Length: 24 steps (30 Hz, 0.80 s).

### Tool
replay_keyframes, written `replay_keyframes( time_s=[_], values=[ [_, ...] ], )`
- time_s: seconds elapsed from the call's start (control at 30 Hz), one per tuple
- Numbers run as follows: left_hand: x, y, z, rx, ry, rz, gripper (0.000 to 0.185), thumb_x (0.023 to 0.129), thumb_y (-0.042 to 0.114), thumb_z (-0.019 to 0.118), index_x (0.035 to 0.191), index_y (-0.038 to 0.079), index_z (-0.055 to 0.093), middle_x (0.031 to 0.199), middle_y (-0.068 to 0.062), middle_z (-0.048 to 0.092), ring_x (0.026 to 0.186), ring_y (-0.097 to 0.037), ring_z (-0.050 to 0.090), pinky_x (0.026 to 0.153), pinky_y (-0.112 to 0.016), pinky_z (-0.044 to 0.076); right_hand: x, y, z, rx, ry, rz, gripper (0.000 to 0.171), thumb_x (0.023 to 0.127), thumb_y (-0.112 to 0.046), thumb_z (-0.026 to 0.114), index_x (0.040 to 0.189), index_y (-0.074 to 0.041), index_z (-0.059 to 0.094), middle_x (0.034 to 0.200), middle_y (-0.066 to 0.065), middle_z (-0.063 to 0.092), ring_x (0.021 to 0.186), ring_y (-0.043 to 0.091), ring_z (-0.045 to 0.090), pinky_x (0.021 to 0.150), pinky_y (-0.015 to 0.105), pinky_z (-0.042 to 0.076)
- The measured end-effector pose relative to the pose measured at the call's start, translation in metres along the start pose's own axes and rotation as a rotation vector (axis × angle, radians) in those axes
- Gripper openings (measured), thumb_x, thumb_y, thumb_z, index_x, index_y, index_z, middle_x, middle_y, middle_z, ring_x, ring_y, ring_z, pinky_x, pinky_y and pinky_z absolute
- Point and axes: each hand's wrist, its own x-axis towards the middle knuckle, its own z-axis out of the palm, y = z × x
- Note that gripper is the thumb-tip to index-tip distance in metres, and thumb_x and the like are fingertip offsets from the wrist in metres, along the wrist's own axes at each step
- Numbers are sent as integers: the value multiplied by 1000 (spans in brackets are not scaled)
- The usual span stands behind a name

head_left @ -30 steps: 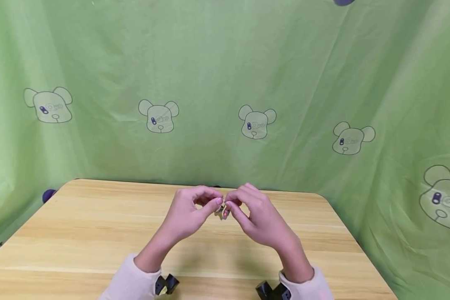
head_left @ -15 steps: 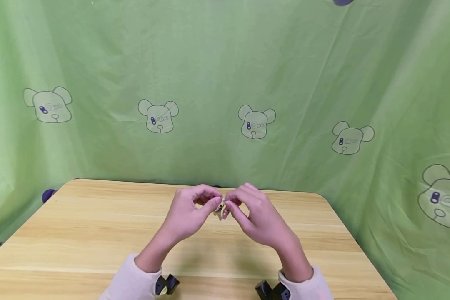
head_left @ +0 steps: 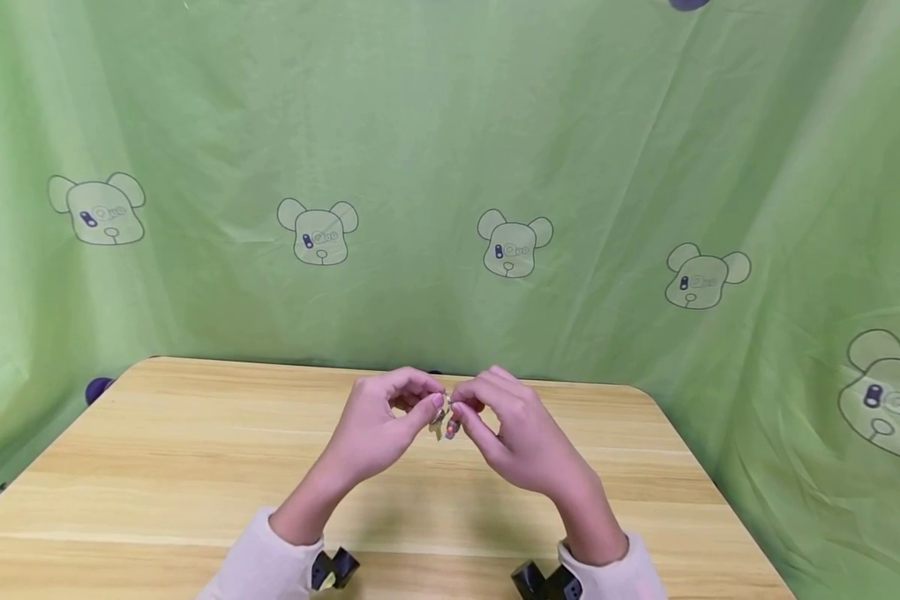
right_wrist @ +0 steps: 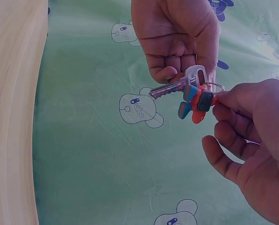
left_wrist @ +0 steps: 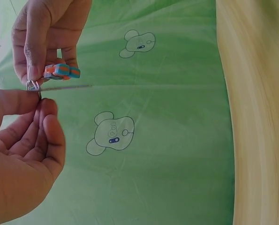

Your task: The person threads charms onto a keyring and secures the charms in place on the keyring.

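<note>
Fingertip to fingertip, both hands work at a small key ring [right_wrist: 218, 86] above the table. My left hand [head_left: 382, 425] pinches it between thumb and forefinger from one side. From the other side my right hand [head_left: 513, 429] pinches it, its remaining fingers loosely bent in the right wrist view. A metal key [right_wrist: 169, 89] hangs from the ring, its blade seen nearly edge-on in the left wrist view. Beside it dangles an orange and blue figure charm [left_wrist: 62, 71], close under the right fingertips. Fingertips cover part of the ring.
A light wooden table [head_left: 157, 467] with rounded far corners lies under the hands. Green cloth [head_left: 420, 125] printed with bear heads surrounds it at the back and sides. Black wrist cameras [head_left: 333, 569] sit at both sleeve cuffs.
Both hands have stayed almost in place. The key has swung a little under the left fingers, and a gap now shows between it and the charm.
</note>
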Motion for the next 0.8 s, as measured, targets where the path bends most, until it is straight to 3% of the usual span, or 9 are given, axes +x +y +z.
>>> replay_keyframes(
  time_s=[0.23,0.8],
  values=[
    [0,-2,1,6,-44,30,5,94,5,72,97,9,74,81,5,73,69,-11,67,65,-30,58,-1,1,1,2,-13,6,12,93,2,69,95,-10,68,85,-8,65,82,9,56,72,24,49],
    [0,-2,1,47,-22,51,5,95,7,72,95,10,75,81,7,74,69,-9,67,65,-29,57,-1,0,-1,-2,-22,3,11,94,2,68,94,-10,68,85,-8,65,82,9,57,72,24,49]
  ],
)
